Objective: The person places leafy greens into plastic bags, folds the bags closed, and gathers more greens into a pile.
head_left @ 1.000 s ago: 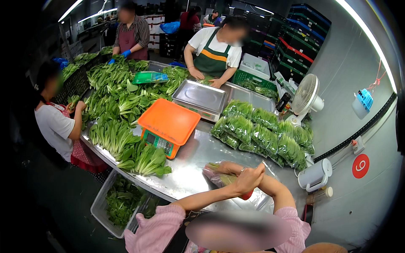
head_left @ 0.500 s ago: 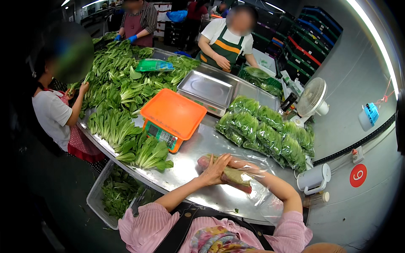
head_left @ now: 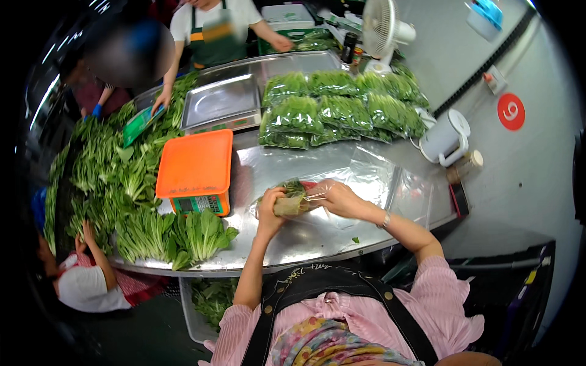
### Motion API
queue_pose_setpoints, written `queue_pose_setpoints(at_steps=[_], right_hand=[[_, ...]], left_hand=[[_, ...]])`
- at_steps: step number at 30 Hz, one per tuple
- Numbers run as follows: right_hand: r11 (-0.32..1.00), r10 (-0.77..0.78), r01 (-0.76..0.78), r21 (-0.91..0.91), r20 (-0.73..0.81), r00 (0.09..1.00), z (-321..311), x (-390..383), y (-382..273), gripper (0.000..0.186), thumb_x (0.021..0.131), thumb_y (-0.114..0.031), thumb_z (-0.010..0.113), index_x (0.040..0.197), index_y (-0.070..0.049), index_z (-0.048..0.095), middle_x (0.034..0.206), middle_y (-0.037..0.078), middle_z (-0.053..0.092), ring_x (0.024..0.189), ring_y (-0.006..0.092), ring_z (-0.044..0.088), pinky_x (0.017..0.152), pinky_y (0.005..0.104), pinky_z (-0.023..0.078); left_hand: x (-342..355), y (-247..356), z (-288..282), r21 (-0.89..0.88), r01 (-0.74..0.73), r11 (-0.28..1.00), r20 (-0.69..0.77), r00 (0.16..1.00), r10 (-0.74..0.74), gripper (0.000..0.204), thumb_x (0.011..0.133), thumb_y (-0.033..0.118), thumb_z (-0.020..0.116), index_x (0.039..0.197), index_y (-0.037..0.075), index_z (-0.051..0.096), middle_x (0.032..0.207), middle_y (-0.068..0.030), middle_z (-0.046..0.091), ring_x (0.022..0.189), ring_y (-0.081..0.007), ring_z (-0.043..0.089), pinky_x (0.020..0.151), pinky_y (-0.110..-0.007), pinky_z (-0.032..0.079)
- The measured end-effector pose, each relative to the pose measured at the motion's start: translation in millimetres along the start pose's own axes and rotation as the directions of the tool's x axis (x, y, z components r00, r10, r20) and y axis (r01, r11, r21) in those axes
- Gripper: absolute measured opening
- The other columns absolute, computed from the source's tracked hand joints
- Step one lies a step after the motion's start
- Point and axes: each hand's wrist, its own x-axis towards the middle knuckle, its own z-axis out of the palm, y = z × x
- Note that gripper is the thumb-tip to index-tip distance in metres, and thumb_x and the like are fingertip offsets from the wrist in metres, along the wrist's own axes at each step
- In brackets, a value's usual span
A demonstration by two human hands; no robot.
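Observation:
On the steel table just in front of me lies a small bundle in clear plastic (head_left: 292, 206), tan on the near side with dark green and a bit of red behind. What exactly it is I cannot make out. My left hand (head_left: 269, 211) is wrapped round its left end. Thumb and fingers of my right hand (head_left: 337, 198) are closed on the loose clear plastic at its right end. More clear plastic bags (head_left: 366, 177) lie flat beyond my right hand. An orange-topped weighing scale (head_left: 198, 165) stands to the left of my left hand.
Bagged greens (head_left: 342, 110) are stacked at the back right, beside a steel scale (head_left: 221, 100). Loose leafy greens (head_left: 177, 235) cover the left side. A white kettle (head_left: 444, 137) and a fan (head_left: 379, 30) stand at right. Co-workers stand opposite and at left.
My view has swung rightward and down. The bundle has been turned, and my right hand now pinches its plastic end. The co-worker opposite has reached over to grip the green packet.

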Motion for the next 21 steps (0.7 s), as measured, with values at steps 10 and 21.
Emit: queue_pose_setpoints(at_steps=[10, 21], right_hand=[[0.946, -0.259, 0.244, -0.213, -0.049, 0.964, -42, 14, -52, 0.012, 0.077, -0.022, 0.059, 0.075, -0.011, 0.064, 0.073, 0.008, 0.062, 0.085, 0.0283, 0.059, 0.065, 0.0390, 0.048], [0.864, -0.413, 0.344, -0.367, -0.129, 0.902, -22, 0, -26, 0.014, 0.074, -0.025, 0.059, 0.066, -0.013, 0.062, 0.064, 0.009, 0.060, 0.069, 0.0254, 0.058, 0.071, 0.0400, 0.047]], left_hand=[[25, 55, -3, 0.099, -0.133, 0.986, -0.229, 0.961, 0.152, 0.028, 0.074, 0.006, 0.069, 0.099, 0.002, 0.057, 0.088, -0.0103, 0.059, 0.080, -0.0217, 0.058, 0.073, -0.030, 0.046], [-5, 74, 7, -0.230, 0.235, 0.944, 0.034, 0.972, -0.233, 0.063, 0.063, 0.009, 0.081, 0.117, 0.001, 0.050, 0.112, -0.0069, 0.058, 0.097, -0.0141, 0.057, 0.084, -0.028, 0.046]])
